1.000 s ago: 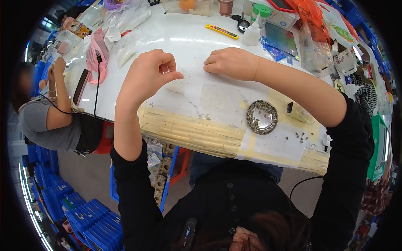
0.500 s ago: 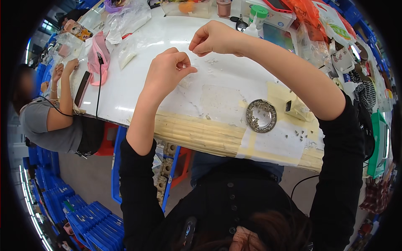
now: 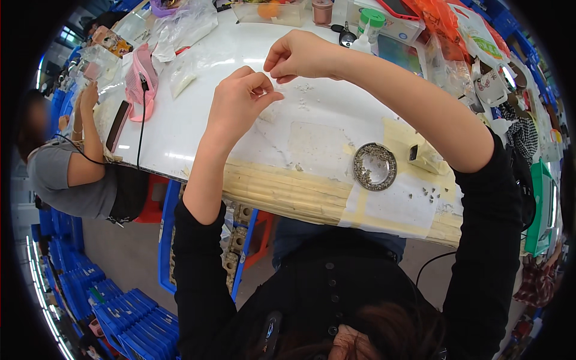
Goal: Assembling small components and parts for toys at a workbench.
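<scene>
White, glossy tabletop (image 3: pixel 171 123); near edge built up with pale yellow strips (image 3: pixel 288 191), a white paper sheet (image 3: pixel 390 210) over their right part. Centre: small white bits (image 3: pixel 303 88), scattered. Near right: round metal dish (image 3: pixel 379 175), loose grey pieces (image 3: pixel 425 192) just right of it. Left: pink mesh item (image 3: pixel 134 75), dark narrow bar (image 3: pixel 117 126). Far side: clear tray (image 3: pixel 291 14), pinkish cup (image 3: pixel 321 12), dark key fob (image 3: pixel 347 38), green-lidded jar (image 3: pixel 373 18).

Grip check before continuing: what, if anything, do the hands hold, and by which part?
Cannot be told: anything pinched in the left hand or right hand is too small to make out.
</scene>
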Demonstrator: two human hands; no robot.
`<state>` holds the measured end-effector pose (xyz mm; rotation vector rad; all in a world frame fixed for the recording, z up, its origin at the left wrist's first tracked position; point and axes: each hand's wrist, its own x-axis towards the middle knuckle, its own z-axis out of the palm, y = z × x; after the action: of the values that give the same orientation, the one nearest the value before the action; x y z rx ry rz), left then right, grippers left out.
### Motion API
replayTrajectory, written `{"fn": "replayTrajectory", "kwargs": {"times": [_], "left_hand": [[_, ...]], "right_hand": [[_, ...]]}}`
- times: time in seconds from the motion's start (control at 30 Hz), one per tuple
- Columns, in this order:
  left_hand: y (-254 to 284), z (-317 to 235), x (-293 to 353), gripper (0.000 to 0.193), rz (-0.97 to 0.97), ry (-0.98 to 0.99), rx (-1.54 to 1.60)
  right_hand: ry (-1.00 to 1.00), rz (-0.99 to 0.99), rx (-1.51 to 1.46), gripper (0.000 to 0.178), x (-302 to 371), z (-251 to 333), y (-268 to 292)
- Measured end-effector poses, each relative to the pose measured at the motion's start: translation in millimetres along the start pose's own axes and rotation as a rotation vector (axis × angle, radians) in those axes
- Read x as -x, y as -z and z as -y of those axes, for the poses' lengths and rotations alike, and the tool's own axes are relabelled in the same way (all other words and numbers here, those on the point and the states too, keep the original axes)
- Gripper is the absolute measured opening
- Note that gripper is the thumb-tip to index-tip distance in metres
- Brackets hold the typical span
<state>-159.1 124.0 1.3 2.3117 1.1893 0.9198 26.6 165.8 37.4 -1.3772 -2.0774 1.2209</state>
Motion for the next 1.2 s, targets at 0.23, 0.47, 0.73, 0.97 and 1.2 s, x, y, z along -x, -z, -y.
{"fn": "replayTrajectory", "kwargs": {"times": [0.23, 0.47, 0.73, 0.97, 1.2], "left_hand": [[26.1, 0.1, 9.5, 0.020, -0.128, 0.044, 0.010], [39.0, 4.6, 20.5, 0.019, -0.177, 0.059, 0.034], [32.7, 5.6, 20.5, 0.019, -0.178, 0.057, 0.096], [25.6, 2.0, 16.4, 0.018, -0.136, 0.038, 0.086], [26.6, -3.5, 20.5, 0.019, -0.109, 0.048, 0.057]], "right_hand": [[0.078, -0.096, 0.581, 0.042, -32.6, -32.6, -12.9], [0.244, 0.013, 0.783, 0.041, -47.7, -39.3, -31.1], [0.364, 0.169, 0.821, 0.056, 49.9, -52.8, -20.7], [0.257, -0.050, 0.634, 0.052, 69.8, -69.3, -33.5], [0.683, 0.143, 0.863, 0.048, 70.7, -76.0, -19.6]]}}
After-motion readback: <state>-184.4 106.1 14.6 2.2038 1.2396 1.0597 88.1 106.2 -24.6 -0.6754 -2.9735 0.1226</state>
